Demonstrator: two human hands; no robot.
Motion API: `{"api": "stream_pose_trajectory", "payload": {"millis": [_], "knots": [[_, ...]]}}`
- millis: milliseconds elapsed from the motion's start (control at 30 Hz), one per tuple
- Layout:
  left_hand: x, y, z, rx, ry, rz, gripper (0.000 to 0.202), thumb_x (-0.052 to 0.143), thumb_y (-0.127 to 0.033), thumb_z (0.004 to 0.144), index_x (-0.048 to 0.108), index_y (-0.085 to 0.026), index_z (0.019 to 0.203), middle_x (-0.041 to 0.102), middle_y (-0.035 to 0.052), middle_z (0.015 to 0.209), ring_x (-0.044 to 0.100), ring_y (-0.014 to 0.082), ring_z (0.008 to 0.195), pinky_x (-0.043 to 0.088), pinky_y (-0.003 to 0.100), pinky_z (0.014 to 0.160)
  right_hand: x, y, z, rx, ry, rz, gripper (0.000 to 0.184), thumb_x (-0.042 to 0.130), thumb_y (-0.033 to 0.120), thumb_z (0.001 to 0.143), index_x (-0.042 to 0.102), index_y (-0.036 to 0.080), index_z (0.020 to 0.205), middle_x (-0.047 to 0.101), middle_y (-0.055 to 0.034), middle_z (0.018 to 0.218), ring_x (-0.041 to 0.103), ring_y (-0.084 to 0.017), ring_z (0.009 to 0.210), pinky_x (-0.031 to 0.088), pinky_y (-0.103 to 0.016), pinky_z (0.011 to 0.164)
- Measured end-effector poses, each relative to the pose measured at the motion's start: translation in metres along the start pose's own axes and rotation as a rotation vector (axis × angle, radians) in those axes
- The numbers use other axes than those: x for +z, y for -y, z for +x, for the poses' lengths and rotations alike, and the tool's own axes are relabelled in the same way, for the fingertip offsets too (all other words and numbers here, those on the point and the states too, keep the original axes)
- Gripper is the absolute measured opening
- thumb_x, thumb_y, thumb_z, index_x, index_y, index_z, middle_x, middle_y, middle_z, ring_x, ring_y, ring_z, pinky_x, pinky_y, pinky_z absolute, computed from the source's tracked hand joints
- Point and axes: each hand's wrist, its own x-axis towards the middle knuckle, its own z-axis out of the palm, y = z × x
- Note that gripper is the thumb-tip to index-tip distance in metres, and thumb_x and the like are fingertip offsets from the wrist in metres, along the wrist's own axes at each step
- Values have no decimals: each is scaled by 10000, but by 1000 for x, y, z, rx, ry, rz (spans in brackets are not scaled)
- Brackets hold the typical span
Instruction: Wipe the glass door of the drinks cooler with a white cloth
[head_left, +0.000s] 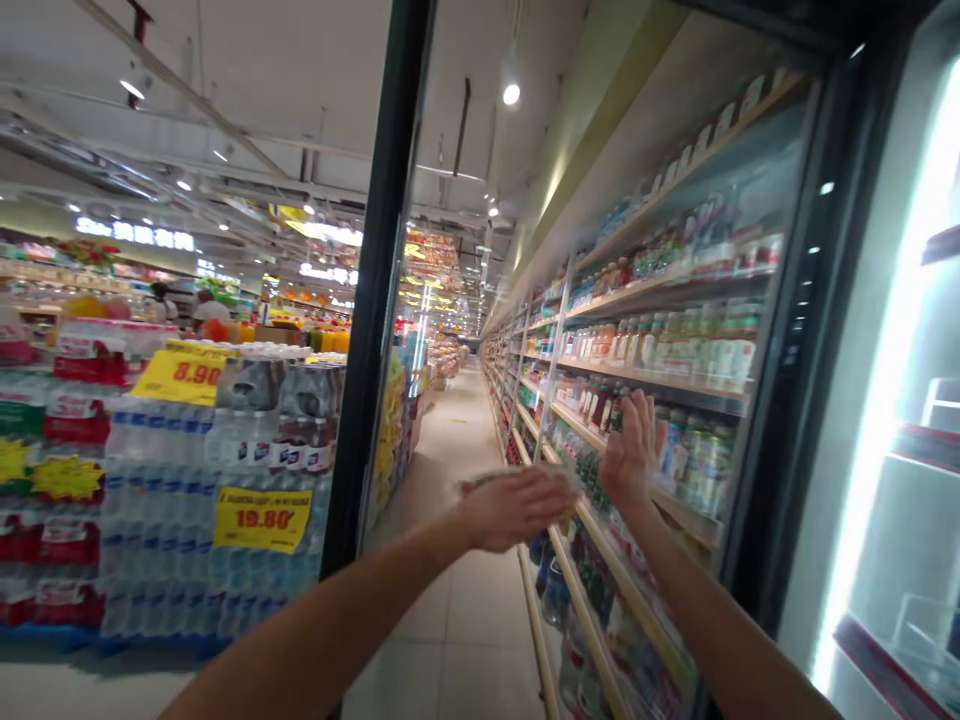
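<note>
I face a glass cooler door (480, 300) swung open in front of me, and the aisle shows through it. My left hand (517, 508) is stretched out against the glass, closed over a pale, motion-blurred cloth (480, 484). My right hand (634, 450) is raised just to its right, with the fingers spread and the palm flat on or very near the glass. Behind the hands, through the pane, run shelves of drink bottles (675, 340).
The door's black frame (375, 300) stands on the left and its other edge (795, 400) on the right. The lit cooler interior (900, 450) is at far right. Stacked water-bottle packs with yellow price signs (259, 518) fill the left. A tiled aisle (457, 440) runs ahead.
</note>
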Motion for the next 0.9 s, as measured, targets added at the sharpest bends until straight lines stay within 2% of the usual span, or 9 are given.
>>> {"api": "stream_pose_trajectory", "payload": {"millis": [100,200,267,400,467,667,733,833,900], "knots": [[0,3,2,25,11,8,462,325,-257,918,343,-238,1379,258,-51,1492,187,145,1389,207,332,1123,1,0,0,-20,-13,2,496,250,294,896,373,159,1357,439,-159,1375,306,-248,1346,201,-511,1069],[-17,39,13,-359,-40,47,484,300,-257,932,265,-226,1414,257,-8,1494,172,186,1394,184,411,1125,3,2,0,-5,-5,-21,493,257,298,890,389,167,1346,442,-153,1373,300,-254,1348,200,-518,1067],[-18,42,16,-495,-60,62,484,310,-266,933,268,-230,1413,251,-1,1497,154,211,1398,165,438,1126,4,3,0,-1,3,-29,490,263,299,887,396,169,1340,442,-152,1372,303,-257,1346,197,-524,1066],[2,6,7,-156,-4,16,481,324,-233,916,310,-217,1396,216,-26,1506,148,184,1399,160,378,1134,3,3,0,-25,1,-6,484,270,280,885,398,166,1338,438,-151,1376,305,-256,1342,190,-530,1064],[4,6,6,-53,24,-4,485,318,-218,912,306,-226,1397,217,-39,1505,150,156,1398,157,349,1137,3,3,0,-26,5,-2,480,273,272,885,405,166,1334,435,-148,1381,305,-254,1343,196,-526,1064],[-26,67,31,-648,-101,73,506,302,-236,924,244,-194,1424,230,40,1504,113,234,1403,159,468,1124,4,2,0,-24,-10,-6,475,283,281,878,438,180,1316,437,-142,1381,308,-253,1342,203,-520,1061],[-16,45,25,-508,-80,49,495,319,-231,915,289,-191,1408,236,29,1502,134,222,1400,179,443,1124,4,2,1,-8,-3,-23,474,273,295,879,447,191,1307,448,-135,1373,315,-252,1339,203,-524,1057],[12,-12,2,43,-34,-69,430,348,-245,897,446,-245,1316,314,-33,1470,203,137,1384,222,326,1117,3,1,1,-5,5,-30,472,260,297,883,453,197,1302,450,-131,1373,313,-248,1341,183,-527,1063],[21,-25,-9,222,-6,-122,401,357,-273,893,499,-277,1268,366,-59,1441,241,119,1370,236,301,1112,2,2,1,-23,4,-18,463,262,296,888,463,190,1291,450,-134,1372,311,-243,1342,195,-511,1063]]}}
